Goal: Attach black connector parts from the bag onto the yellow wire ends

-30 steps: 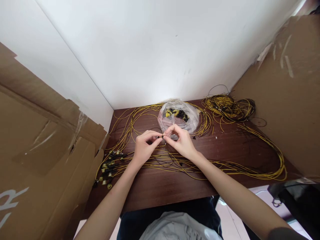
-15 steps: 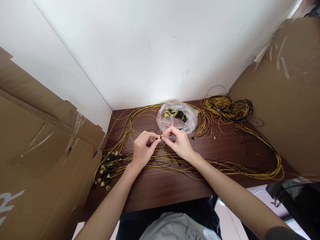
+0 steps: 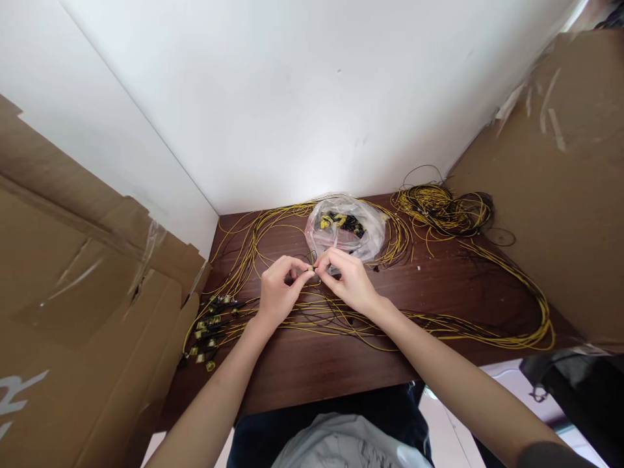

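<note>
My left hand (image 3: 279, 290) and my right hand (image 3: 348, 281) meet fingertip to fingertip over the middle of a dark wooden table (image 3: 316, 370). Both pinch a small yellow and black connector (image 3: 311, 268) on the end of a thin wire. Long yellow and black wires (image 3: 341, 318) lie spread on the table under my hands. Just behind my fingers sits a clear plastic bag (image 3: 347, 232) holding small yellow and black parts.
A row of wire ends with fitted connectors (image 3: 209, 325) lies at the table's left edge. A tangled coil of wires (image 3: 446, 209) sits at the back right. Cardboard sheets (image 3: 88, 292) lean on the left, and cardboard (image 3: 560, 195) stands on the right. A white wall (image 3: 302, 97) closes the back.
The view has shifted slightly. My hands stay pinched together on the connector, with only small finger movements.
</note>
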Demonstrator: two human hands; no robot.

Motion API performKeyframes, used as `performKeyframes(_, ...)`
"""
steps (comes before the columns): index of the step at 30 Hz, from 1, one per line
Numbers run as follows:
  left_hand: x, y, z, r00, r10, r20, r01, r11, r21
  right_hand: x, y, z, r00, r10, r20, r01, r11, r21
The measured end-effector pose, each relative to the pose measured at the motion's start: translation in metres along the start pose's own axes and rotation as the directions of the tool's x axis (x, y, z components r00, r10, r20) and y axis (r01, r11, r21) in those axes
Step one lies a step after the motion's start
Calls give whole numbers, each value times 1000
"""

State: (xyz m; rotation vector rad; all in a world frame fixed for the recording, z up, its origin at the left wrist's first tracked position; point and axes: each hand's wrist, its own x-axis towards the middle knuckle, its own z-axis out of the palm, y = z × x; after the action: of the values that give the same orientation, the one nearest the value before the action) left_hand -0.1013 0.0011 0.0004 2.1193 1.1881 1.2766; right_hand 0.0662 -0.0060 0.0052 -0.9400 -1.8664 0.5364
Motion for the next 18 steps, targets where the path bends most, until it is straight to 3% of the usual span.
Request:
performKeyframes(8, 1, 1, 0, 1000, 16, 18, -16, 1000, -13, 2, -1, -1, 989, 141, -44, -134, 983, 124)
performKeyframes(14, 2, 1, 0, 997, 71, 43, -70, 997, -32, 3, 2, 1, 942, 336, 5, -304, 846, 438)
performKeyframes(18, 2, 1, -1, 993, 107, 42, -105, 994, -40, 4, 4, 1, 928, 369, 41, -338, 793, 507)
